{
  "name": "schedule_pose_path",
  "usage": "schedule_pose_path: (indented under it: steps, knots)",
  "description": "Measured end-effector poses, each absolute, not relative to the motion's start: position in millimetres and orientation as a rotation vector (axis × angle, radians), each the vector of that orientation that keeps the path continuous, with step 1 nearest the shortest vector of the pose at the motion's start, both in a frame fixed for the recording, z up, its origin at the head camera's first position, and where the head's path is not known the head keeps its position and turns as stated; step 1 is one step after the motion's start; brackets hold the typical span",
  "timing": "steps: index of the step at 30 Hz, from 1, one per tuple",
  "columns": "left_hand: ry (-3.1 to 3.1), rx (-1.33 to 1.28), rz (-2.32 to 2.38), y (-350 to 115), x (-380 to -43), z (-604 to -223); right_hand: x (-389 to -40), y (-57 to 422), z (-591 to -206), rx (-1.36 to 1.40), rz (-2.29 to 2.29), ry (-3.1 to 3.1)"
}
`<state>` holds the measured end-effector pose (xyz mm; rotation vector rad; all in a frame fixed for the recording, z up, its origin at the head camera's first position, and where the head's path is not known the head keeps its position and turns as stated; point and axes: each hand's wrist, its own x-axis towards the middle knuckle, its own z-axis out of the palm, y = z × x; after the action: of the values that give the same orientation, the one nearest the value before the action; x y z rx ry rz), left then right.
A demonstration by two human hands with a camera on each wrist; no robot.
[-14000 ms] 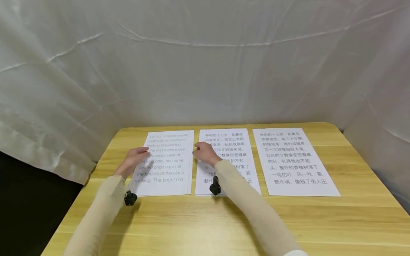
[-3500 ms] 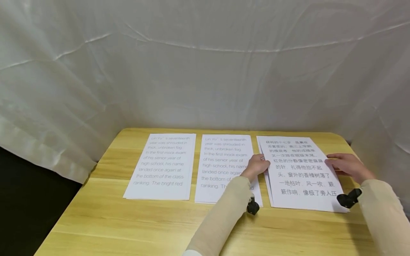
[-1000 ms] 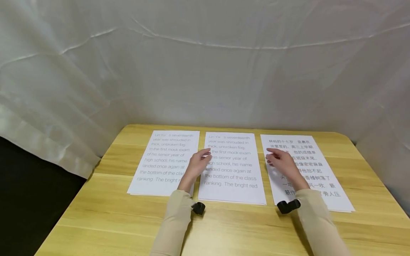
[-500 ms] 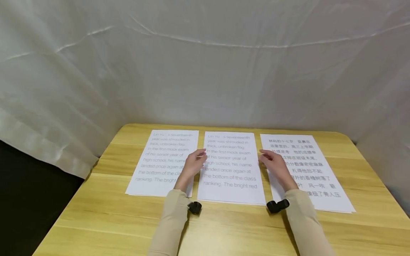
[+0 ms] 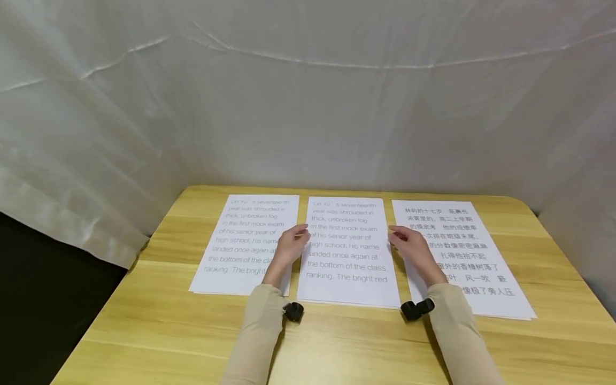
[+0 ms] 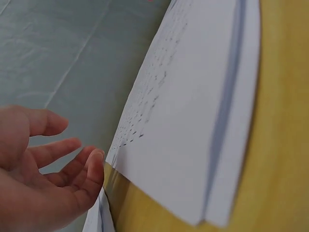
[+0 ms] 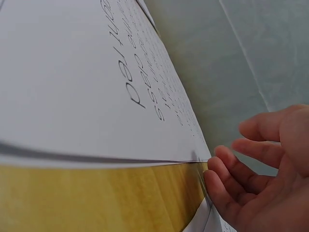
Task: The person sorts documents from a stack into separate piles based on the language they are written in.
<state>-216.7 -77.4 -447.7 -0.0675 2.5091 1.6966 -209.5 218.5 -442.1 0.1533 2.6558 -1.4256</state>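
Three stacks of printed paper lie side by side on the table. The middle stack (image 5: 344, 291), with English text on top, is between my two hands. Beside its left edge, my left hand (image 5: 290, 247) has loosely bent fingers with nothing in them; the left wrist view shows a gap between this hand and the paper (image 6: 193, 121). At the opposite edge is my right hand (image 5: 411, 246), its fingers also relaxed and holding nothing. In the right wrist view its fingertips (image 7: 212, 179) are close to the sheet's edge; whether they touch, I cannot tell.
An English-text stack (image 5: 231, 283) lies to the left, partly behind my left hand. On the right is a stack (image 5: 500, 307) topped with Chinese text, partly covered by my right hand. The wooden table (image 5: 337, 347) meets a pale curtain (image 5: 337, 123) behind.
Earlier both hands held a Chinese-text sheet over the right stack; that sheet is released. Both hands came left to the middle stack, whose top changed from Chinese to English. They are nearly still now.
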Motion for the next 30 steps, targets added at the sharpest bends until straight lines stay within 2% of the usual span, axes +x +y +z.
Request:
schedule_pose_path:
  steps: [16, 30]
  knots:
    - [2.574, -0.205, 1.626, -75, -219, -457, -209, 215, -450, 0.187, -1.315, 2.697]
    - [2.609, -0.166, 1.51, -79, -222, -458, -211, 214, -454, 0.184, -1.203, 2.718]
